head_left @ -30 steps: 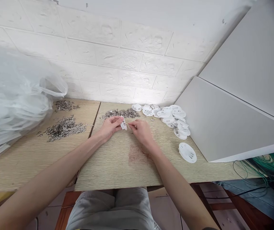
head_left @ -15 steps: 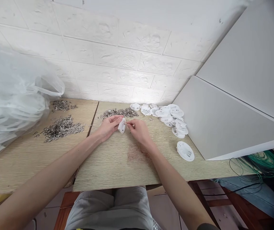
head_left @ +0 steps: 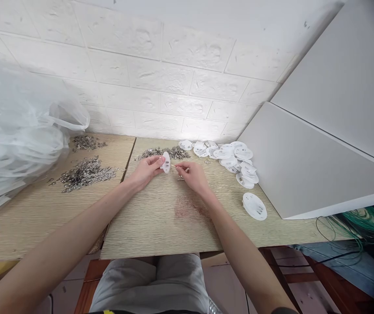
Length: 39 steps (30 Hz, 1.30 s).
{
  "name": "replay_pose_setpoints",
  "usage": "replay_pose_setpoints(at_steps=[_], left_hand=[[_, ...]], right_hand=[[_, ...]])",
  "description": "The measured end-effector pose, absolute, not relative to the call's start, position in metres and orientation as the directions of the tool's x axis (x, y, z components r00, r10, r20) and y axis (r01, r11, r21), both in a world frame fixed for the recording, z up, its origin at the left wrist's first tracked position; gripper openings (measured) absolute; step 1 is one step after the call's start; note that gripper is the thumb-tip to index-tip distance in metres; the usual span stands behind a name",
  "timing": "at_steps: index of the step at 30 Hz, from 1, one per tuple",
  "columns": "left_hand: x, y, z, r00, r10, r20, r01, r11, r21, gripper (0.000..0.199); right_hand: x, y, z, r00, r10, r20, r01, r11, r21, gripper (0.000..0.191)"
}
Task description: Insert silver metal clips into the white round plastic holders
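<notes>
A white round plastic disc point(head_left: 166, 162) with small slots is pinched at its left edge between the thumb and fingers of my left hand point(head_left: 149, 170). It is held up on edge above the table. Just right of it, my right hand point(head_left: 192, 175) is closed in a pinch, with the tip of a thin pale stick-like piece point(head_left: 174, 165) showing at its fingertips. A small gap separates that tip from the disc. Under the right fingers lies a small metal bit point(head_left: 180, 179), partly hidden. Behind both hands is a pile of small metal parts point(head_left: 177, 152).
Several white discs point(head_left: 228, 152) are heaped at the back right, and one disc point(head_left: 254, 206) lies nearer. More metal parts point(head_left: 87, 174) are spread on the left, beside a clear bag point(head_left: 20, 144) of white pieces. A grey panel point(head_left: 317, 161) borders the right; green wire point(head_left: 370, 222) lies beyond.
My left hand has lifted the disc slightly up and left and turned it. My right fingertips have drawn back from the disc, leaving a gap.
</notes>
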<state>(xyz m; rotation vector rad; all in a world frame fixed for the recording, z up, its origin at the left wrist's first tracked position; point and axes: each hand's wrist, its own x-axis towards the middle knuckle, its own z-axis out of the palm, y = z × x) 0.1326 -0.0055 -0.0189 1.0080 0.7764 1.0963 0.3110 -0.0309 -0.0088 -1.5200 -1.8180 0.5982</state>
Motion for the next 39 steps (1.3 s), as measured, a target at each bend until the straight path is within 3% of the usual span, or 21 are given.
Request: replay_pose_setpoints(at_steps=[13, 27, 31, 39], left_hand=[[0.135, -0.008, -0.019, 0.236, 0.971, -0.043, -0.298, 0.114, 0.948, 0.044], [0.136, -0.007, -0.023, 0.257, 0.965, -0.056, -0.121, 0.089, 0.989, 0.052], [0.134, -0.007, -0.024, 0.286, 0.958, -0.033, -0.09, 0.061, 0.994, 0.056], [0.135, -0.008, -0.019, 0.304, 0.952, -0.026, -0.234, 0.102, 0.967, 0.048]], right_hand=[[0.309, -0.032, -0.013, -0.118, 0.97, 0.211, 0.761, 0.225, -0.608, 0.024], [0.302, -0.037, -0.011, -0.235, 0.941, 0.245, 0.904, 0.304, -0.301, 0.026], [0.297, -0.039, -0.011, -0.217, 0.941, 0.258, 0.889, 0.3, -0.346, 0.027], [0.308, -0.035, -0.006, -0.145, 0.951, 0.273, 0.84, 0.264, -0.475, 0.024]])
